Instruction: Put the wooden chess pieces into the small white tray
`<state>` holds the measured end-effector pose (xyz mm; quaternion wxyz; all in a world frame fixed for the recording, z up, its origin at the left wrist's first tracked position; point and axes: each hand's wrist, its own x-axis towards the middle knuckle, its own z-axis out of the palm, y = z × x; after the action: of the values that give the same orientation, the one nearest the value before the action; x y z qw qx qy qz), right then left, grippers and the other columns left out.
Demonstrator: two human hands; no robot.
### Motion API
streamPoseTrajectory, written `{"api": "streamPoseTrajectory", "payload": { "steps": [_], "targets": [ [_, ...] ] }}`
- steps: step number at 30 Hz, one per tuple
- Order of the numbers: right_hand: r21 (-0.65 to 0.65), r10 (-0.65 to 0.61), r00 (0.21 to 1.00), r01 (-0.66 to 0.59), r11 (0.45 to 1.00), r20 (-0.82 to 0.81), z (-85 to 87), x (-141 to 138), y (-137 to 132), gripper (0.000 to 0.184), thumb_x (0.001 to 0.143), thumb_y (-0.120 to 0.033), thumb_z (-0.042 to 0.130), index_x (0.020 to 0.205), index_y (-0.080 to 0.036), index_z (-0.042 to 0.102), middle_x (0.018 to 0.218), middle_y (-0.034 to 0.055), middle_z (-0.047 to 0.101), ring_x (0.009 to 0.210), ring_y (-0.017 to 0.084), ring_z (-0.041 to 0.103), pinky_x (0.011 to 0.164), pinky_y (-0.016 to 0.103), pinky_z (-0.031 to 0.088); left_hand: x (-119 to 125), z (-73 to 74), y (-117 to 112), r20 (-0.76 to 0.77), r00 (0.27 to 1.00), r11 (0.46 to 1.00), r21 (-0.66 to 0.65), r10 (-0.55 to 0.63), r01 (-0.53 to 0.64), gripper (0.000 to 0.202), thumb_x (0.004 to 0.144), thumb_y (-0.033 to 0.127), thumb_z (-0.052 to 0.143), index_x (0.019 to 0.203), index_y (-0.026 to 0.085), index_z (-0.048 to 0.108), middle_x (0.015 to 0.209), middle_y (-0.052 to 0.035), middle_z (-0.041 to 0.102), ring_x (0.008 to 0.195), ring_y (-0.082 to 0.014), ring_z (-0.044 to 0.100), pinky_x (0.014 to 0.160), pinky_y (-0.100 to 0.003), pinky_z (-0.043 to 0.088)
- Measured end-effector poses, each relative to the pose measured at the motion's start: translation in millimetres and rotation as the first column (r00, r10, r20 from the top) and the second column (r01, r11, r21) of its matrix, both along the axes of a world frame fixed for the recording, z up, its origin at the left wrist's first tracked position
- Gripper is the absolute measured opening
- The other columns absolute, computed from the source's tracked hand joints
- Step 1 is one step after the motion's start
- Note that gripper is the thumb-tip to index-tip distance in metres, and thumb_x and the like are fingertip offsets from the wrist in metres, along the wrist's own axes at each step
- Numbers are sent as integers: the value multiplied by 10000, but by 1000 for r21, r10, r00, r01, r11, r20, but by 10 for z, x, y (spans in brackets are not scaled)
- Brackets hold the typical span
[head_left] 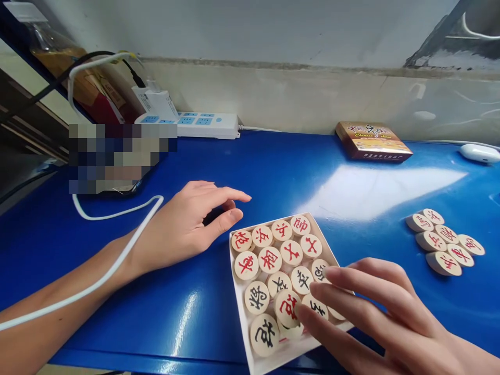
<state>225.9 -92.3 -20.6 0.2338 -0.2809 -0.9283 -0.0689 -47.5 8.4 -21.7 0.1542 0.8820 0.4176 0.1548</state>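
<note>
A shallow white open box (239, 312) on the blue desk holds rows of round wooden Chinese chess pieces, red-marked at the back and black-marked nearer me. My right hand (383, 312) reaches over its right side with fingers spread. One fingertip touches the edge of a red-marked chess piece (287, 307), which sits higher than its neighbours and partly covers a piece beneath. The thumb is hidden, as are some pieces under the fingers. My left hand (191, 219) hovers or rests left of the box's back corner, index finger and thumb apart, holding nothing.
Several loose red-marked chess pieces (445, 242) lie at the right. A Chinese chess carton (373, 141) is near the wall, left of a white earphone case (479, 153). A power strip (209, 126) stands at back left. A white cable (117, 263) crosses over my left forearm.
</note>
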Motion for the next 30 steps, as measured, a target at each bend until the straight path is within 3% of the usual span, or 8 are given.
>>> {"api": "streamPoseTrajectory", "payload": {
  "steps": [3, 9, 21, 30],
  "targets": [
    [12, 43, 996, -44, 999, 84, -9, 25, 26, 485, 971, -514, 305, 1161, -249, 664, 1011, 69, 689, 1014, 219, 618, 881, 332, 508, 2, -9, 5, 3, 1000, 1000, 11, -3, 3, 278, 953, 406, 457, 1163, 287, 594, 950, 41, 678, 936, -185, 592, 907, -334, 372],
    [27, 71, 978, -78, 997, 197, 5, -10, 68, 547, 955, -576, 274, 1247, -261, 612, 1212, 53, 620, 1103, 241, 577, 847, 338, 525, 13, -6, 20, -12, 1000, 1000, 13, -15, 15, 296, 951, 424, 448, 1144, 272, 614, 1039, 29, 679, 987, -201, 594, 969, -359, 360],
    [22, 48, 985, -52, 998, 166, -40, -80, 69, 520, 936, -588, 362, 1284, -268, 579, 1204, 72, 617, 1145, 239, 533, 921, 338, 451, 22, -10, 7, -26, 998, 998, 48, -50, 51, 281, 945, 407, 473, 1138, 271, 626, 1032, 28, 685, 973, -197, 602, 1004, -359, 348],
    [27, 32, 985, -37, 999, 172, -77, -112, 63, 524, 961, -568, 288, 1275, -273, 586, 1236, 70, 597, 1175, 249, 506, 932, 358, 424, 21, -15, 14, -23, 998, 997, 51, -63, 64, 292, 942, 409, 459, 1122, 265, 639, 992, 18, 688, 922, -195, 615, 959, -352, 383]
  ]
}}
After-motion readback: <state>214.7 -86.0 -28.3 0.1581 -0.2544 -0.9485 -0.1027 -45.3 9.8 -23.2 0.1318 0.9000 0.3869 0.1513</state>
